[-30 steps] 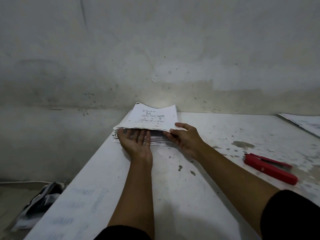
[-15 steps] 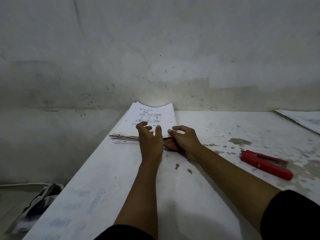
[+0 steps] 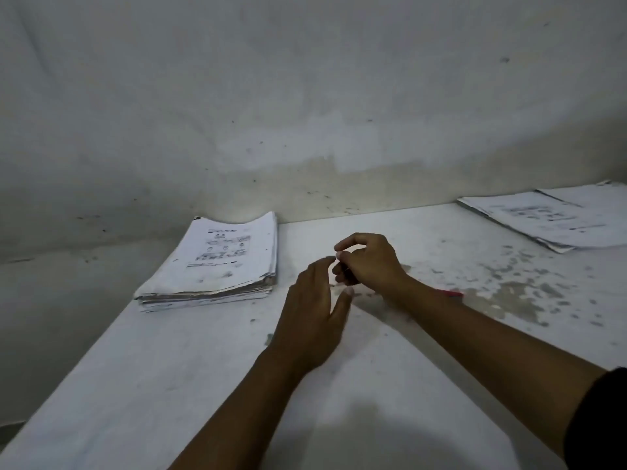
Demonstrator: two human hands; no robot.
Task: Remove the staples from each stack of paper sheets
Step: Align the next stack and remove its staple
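Note:
A thick stack of printed paper sheets (image 3: 217,262) lies at the table's far left, against the wall. Both hands are off it, to its right over the bare tabletop. My left hand (image 3: 314,313) hovers flat with its fingers apart and holds nothing. Just beyond it, my right hand (image 3: 368,262) is curled, thumb and forefinger pinched together; whether something tiny sits between them I cannot tell. Only a red sliver of the staple tool (image 3: 453,293) shows behind my right forearm.
A second, thinner spread of printed sheets (image 3: 549,218) lies at the far right of the white, stained table (image 3: 169,385). A stained wall closes off the back. The table's left edge drops off beside the thick stack.
Both hands have left the thick stack and moved right to the middle of the table. The view has swung right, so the stack now lies further left and the right-hand sheets show more.

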